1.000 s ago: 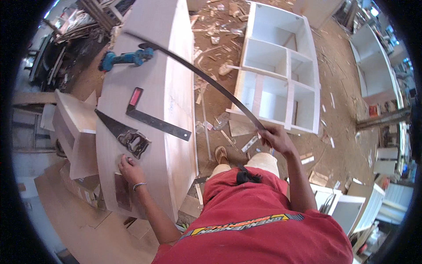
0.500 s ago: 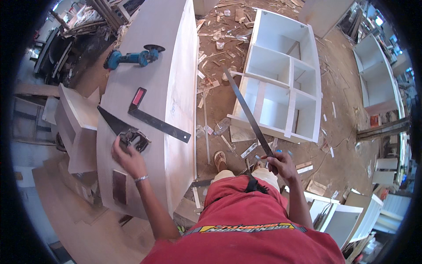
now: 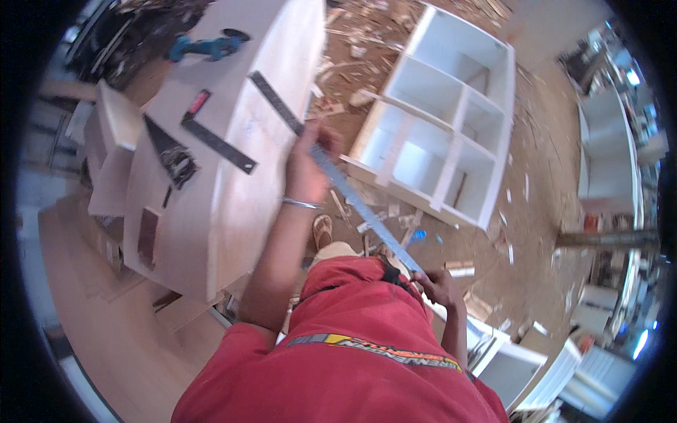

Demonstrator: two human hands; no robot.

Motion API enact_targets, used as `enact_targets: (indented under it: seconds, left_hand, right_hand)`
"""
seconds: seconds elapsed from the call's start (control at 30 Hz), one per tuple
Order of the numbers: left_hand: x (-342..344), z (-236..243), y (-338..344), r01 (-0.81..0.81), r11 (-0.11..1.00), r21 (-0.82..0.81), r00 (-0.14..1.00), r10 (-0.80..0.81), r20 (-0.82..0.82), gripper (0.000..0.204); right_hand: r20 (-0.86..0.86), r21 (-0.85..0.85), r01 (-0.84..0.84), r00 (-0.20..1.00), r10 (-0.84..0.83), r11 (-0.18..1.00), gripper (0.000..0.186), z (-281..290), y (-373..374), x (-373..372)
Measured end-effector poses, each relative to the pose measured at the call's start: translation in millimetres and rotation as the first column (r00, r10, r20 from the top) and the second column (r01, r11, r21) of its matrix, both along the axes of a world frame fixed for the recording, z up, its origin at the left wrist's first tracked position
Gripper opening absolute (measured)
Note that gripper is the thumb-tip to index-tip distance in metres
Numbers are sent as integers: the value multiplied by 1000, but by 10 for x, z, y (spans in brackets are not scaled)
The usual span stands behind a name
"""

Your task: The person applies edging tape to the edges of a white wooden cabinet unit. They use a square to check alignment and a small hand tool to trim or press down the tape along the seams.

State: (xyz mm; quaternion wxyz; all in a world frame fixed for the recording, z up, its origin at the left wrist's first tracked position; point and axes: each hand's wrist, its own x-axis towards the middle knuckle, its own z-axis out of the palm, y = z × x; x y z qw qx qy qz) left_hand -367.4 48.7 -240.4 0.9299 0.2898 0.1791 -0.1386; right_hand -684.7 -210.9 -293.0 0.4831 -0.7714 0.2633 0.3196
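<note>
A long flat metal ruler point(image 3: 370, 217) slants across in front of my body, its far end over the edge of the big wooden box point(image 3: 211, 190). My left hand point(image 3: 308, 166) is closed round it partway along, somewhat blurred. My right hand point(image 3: 438, 287) pinches its near end by my waist. On the box top lie a handsaw point(image 3: 169, 155) with a dark blade, a try square point(image 3: 220, 146) with a red inlay in its handle, and a blue angle grinder point(image 3: 210, 48) farther off. No tool but the ruler is touched by either hand.
A white open cabinet point(image 3: 451, 127) with several compartments lies on the dirt floor ahead, amid wood scraps point(image 3: 360, 42). Another white cabinet point(image 3: 610, 141) stands at the right. Smaller wooden casework point(image 3: 113, 148) is at the left. A dark rectangular block point(image 3: 147, 233) rests on the box.
My left hand has let go of the handsaw, which now lies on the box, and has taken hold of the ruler. The ruler has swung left and nearer; my view has shifted.
</note>
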Motion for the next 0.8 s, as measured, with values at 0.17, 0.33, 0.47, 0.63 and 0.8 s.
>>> enact_targets:
  seconds: [0.17,0.33,0.47,0.63,0.8]
  left_hand:
    - [-147,344,625,-193,944,267,946,106,306,36]
    - [-693,648,434,-232,918,321,865,43,501,52]
    - [-1020,1081,-60,-277,874,399,842,21,539,70]
    - [-1368,955,-537,-154,783,603,788,-271,553,69]
    - [-1589,774,-973,26,341,940,314,-895,316,20]
  right_hand:
    - [-4,-137,-146,989,146,980,76,-322,-482,-433]
    - [-2,-110,-174,985,175,979,67,-418,-654,-405]
    - [261,-344,-140,935,238,928,61,-664,-797,-397]
    - [459,-89,31,888,14,996,40,50,-581,232]
    - [719,251,219,611,-333,943,32,840,-252,479]
